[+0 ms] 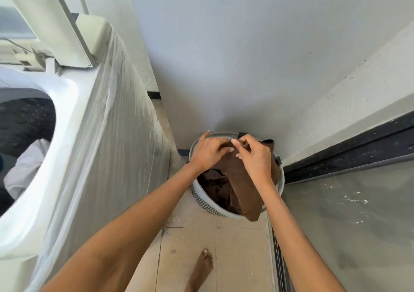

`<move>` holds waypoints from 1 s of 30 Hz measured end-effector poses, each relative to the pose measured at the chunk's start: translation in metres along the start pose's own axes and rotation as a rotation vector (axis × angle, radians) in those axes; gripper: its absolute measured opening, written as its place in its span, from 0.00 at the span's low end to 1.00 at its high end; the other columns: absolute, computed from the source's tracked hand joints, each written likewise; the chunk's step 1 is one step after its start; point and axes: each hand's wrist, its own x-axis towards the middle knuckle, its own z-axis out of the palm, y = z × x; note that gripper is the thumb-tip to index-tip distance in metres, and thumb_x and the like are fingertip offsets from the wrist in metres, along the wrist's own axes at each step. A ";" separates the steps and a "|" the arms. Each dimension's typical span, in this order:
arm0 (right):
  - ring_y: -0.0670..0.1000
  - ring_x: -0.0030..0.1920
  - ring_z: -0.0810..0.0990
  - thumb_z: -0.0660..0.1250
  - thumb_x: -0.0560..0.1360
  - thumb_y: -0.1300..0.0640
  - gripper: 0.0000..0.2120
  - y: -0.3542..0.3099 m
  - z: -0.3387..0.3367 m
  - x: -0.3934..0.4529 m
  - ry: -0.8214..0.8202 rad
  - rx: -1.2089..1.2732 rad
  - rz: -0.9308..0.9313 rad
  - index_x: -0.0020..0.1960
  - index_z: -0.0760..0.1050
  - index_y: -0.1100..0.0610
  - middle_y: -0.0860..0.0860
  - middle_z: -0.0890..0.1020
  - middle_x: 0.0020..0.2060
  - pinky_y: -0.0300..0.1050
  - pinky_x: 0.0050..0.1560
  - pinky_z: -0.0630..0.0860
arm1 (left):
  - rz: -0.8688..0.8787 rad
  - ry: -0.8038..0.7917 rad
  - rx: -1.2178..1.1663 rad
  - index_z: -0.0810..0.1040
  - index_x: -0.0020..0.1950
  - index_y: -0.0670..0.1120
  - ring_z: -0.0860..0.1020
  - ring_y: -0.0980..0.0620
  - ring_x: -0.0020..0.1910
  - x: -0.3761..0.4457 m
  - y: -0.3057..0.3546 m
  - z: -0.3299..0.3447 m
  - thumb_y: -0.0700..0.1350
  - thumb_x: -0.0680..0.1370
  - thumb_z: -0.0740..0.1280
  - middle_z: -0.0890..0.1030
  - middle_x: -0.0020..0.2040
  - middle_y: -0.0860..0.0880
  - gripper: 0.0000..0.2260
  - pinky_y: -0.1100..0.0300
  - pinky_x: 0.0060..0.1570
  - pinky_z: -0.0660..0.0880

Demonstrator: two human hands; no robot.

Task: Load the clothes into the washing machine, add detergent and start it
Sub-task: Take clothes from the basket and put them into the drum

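Brown garment (243, 179): draped over the near right rim of the laundry basket (209, 206), upper edge lifted toward both hands, lower end hanging past the rim toward the floor (235, 247).
Basket: standing on the floor in the corner, just beside the washing machine (107, 135); more brown cloth (215, 180) bunched inside, under the lifted piece.
Step in hand: loading, judged early to midway; gathering one garment out of the basket for the drum.
Right hand (255, 157): curled, thumb and forefinger pinching a fold at the garment's top edge; remaining fingers (239, 155) bent above the cloth.
Left hand (209, 150): laid over the same top edge right next to the right hand, thumb pressed onto the cloth; forefinger stretched toward the basket's far rim; grip under the palm hidden, so hard to tell how firmly held.
Cloth relative to fingers: top edge at the fingertips of both hands, bulk hanging below and toward the wearer.
Drum (26, 121): open at far left, lid (51, 18) raised; pale garment (26, 168) already lying inside.
Next move, as a guess: lift clear of the rim, swing left and up over the machine's high lip, drop in.
Risk: trailing end snagging on the basket rim or dragging the floor.
Detergent and start: not yet done, by the look of the open lid.
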 end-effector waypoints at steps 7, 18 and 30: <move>0.38 0.29 0.80 0.67 0.75 0.51 0.11 -0.088 -0.061 0.027 0.067 0.145 -0.121 0.40 0.74 0.58 0.49 0.78 0.28 0.42 0.29 0.74 | -0.233 -0.049 -0.241 0.80 0.54 0.51 0.79 0.50 0.57 0.009 0.016 -0.065 0.47 0.75 0.69 0.83 0.51 0.51 0.08 0.53 0.60 0.69; 0.46 0.24 0.77 0.64 0.78 0.58 0.12 -0.150 -0.180 0.013 0.331 0.495 -0.220 0.36 0.71 0.56 0.49 0.75 0.27 0.37 0.25 0.75 | -0.113 -0.267 -0.462 0.77 0.48 0.50 0.73 0.48 0.59 0.012 0.061 -0.110 0.50 0.72 0.73 0.76 0.52 0.50 0.09 0.56 0.58 0.68; 0.47 0.27 0.72 0.64 0.75 0.55 0.13 -0.236 -0.232 0.000 0.333 0.618 -0.258 0.33 0.68 0.55 0.47 0.70 0.26 0.37 0.22 0.71 | -0.025 -0.269 -0.547 0.79 0.47 0.43 0.75 0.54 0.45 -0.003 0.127 -0.185 0.51 0.75 0.70 0.77 0.42 0.50 0.11 0.59 0.51 0.70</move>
